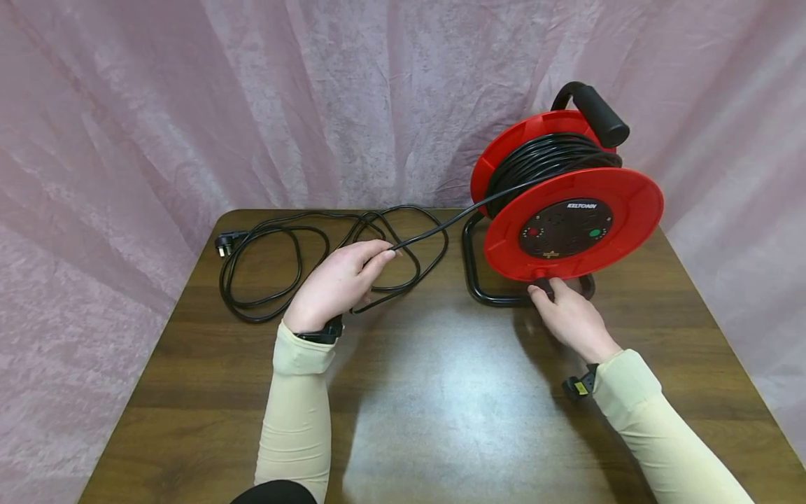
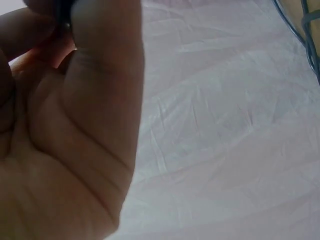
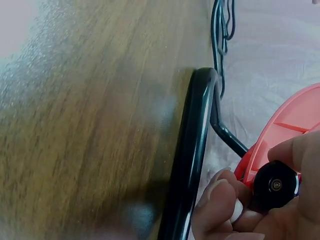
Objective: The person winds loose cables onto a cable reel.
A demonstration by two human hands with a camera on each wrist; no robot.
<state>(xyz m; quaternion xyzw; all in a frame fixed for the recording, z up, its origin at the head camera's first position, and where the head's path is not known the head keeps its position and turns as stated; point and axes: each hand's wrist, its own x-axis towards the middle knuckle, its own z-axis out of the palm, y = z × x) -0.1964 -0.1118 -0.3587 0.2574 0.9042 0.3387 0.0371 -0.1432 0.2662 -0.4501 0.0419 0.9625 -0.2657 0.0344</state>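
A red cable reel (image 1: 636,203) with a black top handle stands on a black tube frame (image 1: 497,301) at the right of the table. Black cable (image 1: 453,220) runs taut from its drum down to my left hand (image 1: 340,280), which pinches it between thumb and fingers. In the left wrist view the palm and thumb (image 2: 105,100) fill the left side, and the pinched spot is mostly dark. Low on the reel's front face, my right hand (image 1: 573,318) grips a small round black winding knob (image 3: 275,184) between thumb and fingers.
Loose loops of cable (image 1: 252,308) lie on the wooden table (image 1: 428,420) behind and left of my left hand. The cable ends in a black three-pin plug (image 1: 225,243) near the back left corner. A pink curtain (image 1: 352,105) hangs behind the table.
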